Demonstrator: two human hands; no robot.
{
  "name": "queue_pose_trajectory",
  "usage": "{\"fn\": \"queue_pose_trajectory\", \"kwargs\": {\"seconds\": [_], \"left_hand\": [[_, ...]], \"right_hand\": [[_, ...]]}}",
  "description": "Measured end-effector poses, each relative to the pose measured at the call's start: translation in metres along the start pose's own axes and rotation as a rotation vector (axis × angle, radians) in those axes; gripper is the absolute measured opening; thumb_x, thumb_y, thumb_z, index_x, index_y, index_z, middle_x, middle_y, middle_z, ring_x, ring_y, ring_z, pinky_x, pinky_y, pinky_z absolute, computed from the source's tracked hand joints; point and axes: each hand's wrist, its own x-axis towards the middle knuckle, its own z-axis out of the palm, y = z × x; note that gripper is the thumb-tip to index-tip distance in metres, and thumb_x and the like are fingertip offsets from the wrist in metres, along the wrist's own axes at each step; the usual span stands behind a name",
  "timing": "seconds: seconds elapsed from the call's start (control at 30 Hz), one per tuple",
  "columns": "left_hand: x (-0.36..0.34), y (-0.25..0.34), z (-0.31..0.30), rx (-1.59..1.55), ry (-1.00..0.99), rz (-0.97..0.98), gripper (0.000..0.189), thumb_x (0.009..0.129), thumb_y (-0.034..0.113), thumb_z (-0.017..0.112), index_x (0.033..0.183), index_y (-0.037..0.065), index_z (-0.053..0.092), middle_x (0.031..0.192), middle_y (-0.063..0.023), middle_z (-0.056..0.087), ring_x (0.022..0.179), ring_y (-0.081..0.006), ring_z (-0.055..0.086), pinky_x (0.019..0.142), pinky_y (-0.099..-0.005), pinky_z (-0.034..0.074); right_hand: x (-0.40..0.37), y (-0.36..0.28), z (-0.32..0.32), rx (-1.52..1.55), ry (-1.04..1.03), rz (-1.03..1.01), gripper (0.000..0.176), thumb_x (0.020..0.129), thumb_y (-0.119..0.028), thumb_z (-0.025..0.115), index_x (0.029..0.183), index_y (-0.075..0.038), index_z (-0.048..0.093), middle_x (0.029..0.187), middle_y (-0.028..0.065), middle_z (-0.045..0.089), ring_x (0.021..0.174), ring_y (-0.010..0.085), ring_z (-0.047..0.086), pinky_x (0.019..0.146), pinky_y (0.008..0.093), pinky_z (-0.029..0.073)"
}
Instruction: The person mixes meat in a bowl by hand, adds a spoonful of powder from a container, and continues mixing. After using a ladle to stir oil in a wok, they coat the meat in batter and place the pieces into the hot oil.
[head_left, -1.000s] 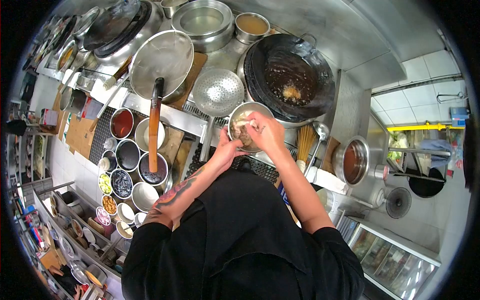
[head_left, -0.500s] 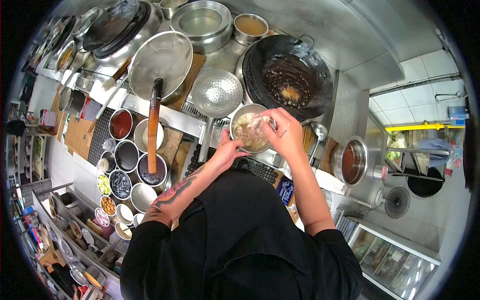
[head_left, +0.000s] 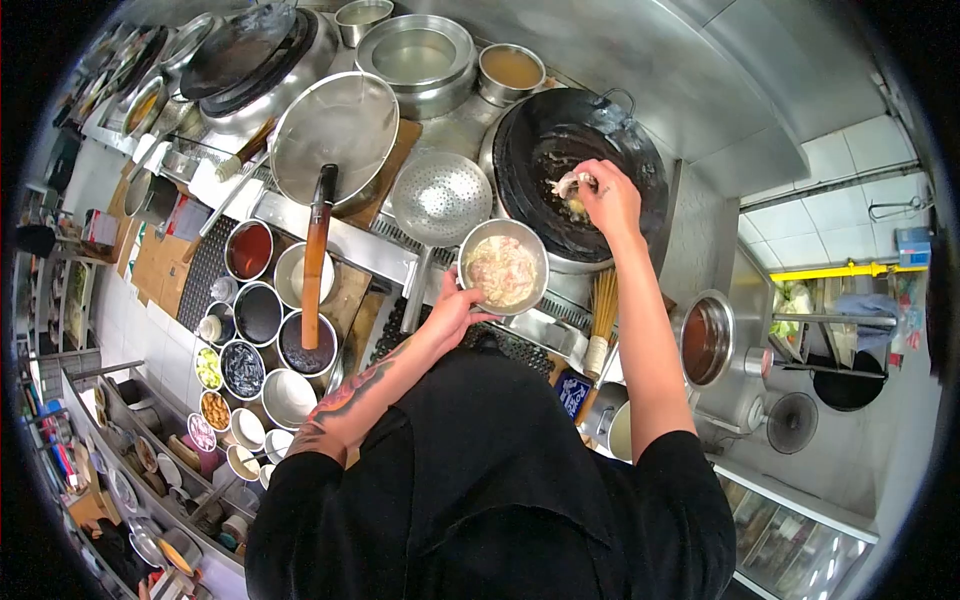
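Note:
My left hand (head_left: pixel 452 304) grips the rim of a steel bowl (head_left: pixel 503 268) filled with pale battered pieces, held just in front of the stove edge. My right hand (head_left: pixel 607 197) reaches out over the black wok (head_left: pixel 578 170) and pinches a battered piece (head_left: pixel 568 183) above the dark oil, where another piece fries. My arms and black shirt fill the lower middle of the view.
A perforated skimmer (head_left: pixel 440 198) and a mesh strainer (head_left: pixel 334 124) with a wooden handle lie left of the wok. Several sauce and seasoning bowls (head_left: pixel 258 312) line the counter at left. Steel pots (head_left: pixel 419 57) stand behind. A red-sauce pot (head_left: pixel 705 340) sits at right.
My right hand lifted a battered piece out of the bowl and carried it up over the wok. The left hand kept holding the bowl.

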Motion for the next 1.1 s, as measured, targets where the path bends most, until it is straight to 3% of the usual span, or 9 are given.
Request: {"fn": "queue_pose_trajectory", "kwargs": {"seconds": [0.17,0.33,0.4,0.53,0.67,0.77,0.87,1.0,1.1], "left_hand": [[-0.011,0.005,-0.008,0.043,0.047,0.033,0.063,0.089,-0.004,0.052,0.142,0.007,0.020,0.141,-0.0205,0.040,0.122,-0.0336,0.057,0.087,-0.0500,0.061],[-0.018,0.004,-0.020,0.040,0.078,0.049,0.067,0.089,-0.004,0.052,0.146,0.008,0.019,0.141,-0.0198,0.040,0.121,-0.0331,0.057,0.086,-0.0503,0.061],[-0.018,0.003,-0.024,0.021,0.079,0.068,0.066,0.089,-0.004,0.052,0.146,0.007,0.020,0.141,-0.0198,0.040,0.121,-0.0332,0.057,0.086,-0.0505,0.061],[-0.016,0.005,-0.028,0.021,0.077,0.062,0.067,0.088,-0.004,0.052,0.146,0.007,0.020,0.142,-0.0197,0.040,0.121,-0.0334,0.057,0.086,-0.0506,0.061],[-0.013,0.011,-0.027,-0.013,0.028,0.075,0.068,0.088,-0.004,0.052,0.146,0.007,0.020,0.143,-0.0200,0.039,0.122,-0.0348,0.057,0.087,-0.0511,0.061],[-0.010,0.013,-0.024,-0.030,0.008,0.081,0.069,0.087,-0.004,0.053,0.147,0.007,0.020,0.144,-0.0201,0.038,0.122,-0.0354,0.056,0.087,-0.0521,0.060],[-0.006,0.014,-0.021,-0.053,-0.016,0.077,0.070,0.086,-0.004,0.053,0.146,0.008,0.020,0.144,-0.0197,0.038,0.123,-0.0358,0.055,0.088,-0.0536,0.060],[-0.006,0.014,-0.012,-0.030,-0.029,0.070,0.069,0.086,-0.005,0.054,0.145,0.008,0.021,0.139,-0.0182,0.041,0.121,-0.0341,0.057,0.087,-0.0520,0.060],[-0.008,0.011,-0.007,0.012,-0.041,0.067,0.068,0.086,-0.004,0.055,0.144,0.010,0.022,0.136,-0.0169,0.044,0.119,-0.0325,0.058,0.086,-0.0509,0.060]], "right_hand": [[0.017,0.056,0.063,-0.253,-0.235,0.040,0.014,0.085,-0.010,0.064,0.092,-0.021,0.070,0.092,0.0072,0.066,0.089,0.0323,0.068,0.075,0.0478,0.053],[0.036,0.070,0.102,-0.367,-0.388,0.033,0.018,0.083,-0.012,0.066,0.092,-0.024,0.076,0.100,0.0070,0.070,0.098,0.0314,0.068,0.083,0.0462,0.055],[0.050,0.067,0.108,-0.294,-0.455,0.149,0.022,0.081,-0.012,0.070,0.095,-0.026,0.078,0.108,0.0082,0.074,0.099,0.0303,0.070,0.087,0.0421,0.056],[0.073,0.043,0.087,-0.100,-0.274,0.320,0.018,0.082,-0.016,0.068,0.095,-0.022,0.078,0.098,0.0082,0.075,0.096,0.0301,0.071,0.084,0.0420,0.056],[0.044,-0.017,0.027,0.103,-0.160,0.136,0.014,0.085,-0.016,0.067,0.096,-0.015,0.076,0.093,0.0113,0.075,0.090,0.0315,0.071,0.078,0.0420,0.055],[-0.001,-0.050,0.024,0.251,-0.206,-0.042,0.011,0.085,-0.010,0.070,0.096,-0.008,0.075,0.091,0.0124,0.072,0.083,0.0275,0.071,0.074,0.0350,0.054],[-0.043,-0.086,0.028,0.236,-0.382,-0.094,0.013,0.081,-0.008,0.070,0.094,-0.009,0.073,0.091,0.0118,0.070,0.083,0.0327,0.069,0.073,0.0400,0.055],[-0.075,-0.103,0.048,0.179,-0.387,-0.129,0.011,0.082,-0.014,0.066,0.092,-0.011,0.072,0.095,0.0116,0.070,0.087,0.0356,0.069,0.075,0.0481,0.056],[-0.087,-0.115,0.060,0.189,-0.396,-0.156,0.018,0.081,-0.015,0.068,0.098,-0.010,0.070,0.098,0.0140,0.069,0.090,0.0365,0.069,0.075,0.0485,0.056]]}}
